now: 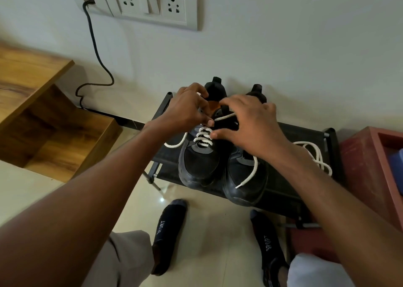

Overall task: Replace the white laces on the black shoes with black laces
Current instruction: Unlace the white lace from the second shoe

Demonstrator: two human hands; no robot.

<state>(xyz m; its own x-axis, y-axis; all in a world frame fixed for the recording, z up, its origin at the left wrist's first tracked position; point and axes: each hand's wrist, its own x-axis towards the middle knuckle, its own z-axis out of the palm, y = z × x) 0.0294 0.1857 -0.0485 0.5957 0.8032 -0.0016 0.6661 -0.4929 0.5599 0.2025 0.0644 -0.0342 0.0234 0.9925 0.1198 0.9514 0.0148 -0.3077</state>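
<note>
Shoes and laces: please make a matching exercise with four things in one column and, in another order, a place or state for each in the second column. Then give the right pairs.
Things:
1. Left shoe
2. Loose lace
3. Left hand
4. Cable

Places or states:
A. lies in a heap on the rack, right of the shoes
B. hangs down the wall from the socket panel
C. white lace still threaded through the lower eyelets
D. pinches a lace above the shoe's tongue

Pairs: 1-C, 2-A, 3-D, 4-B
</note>
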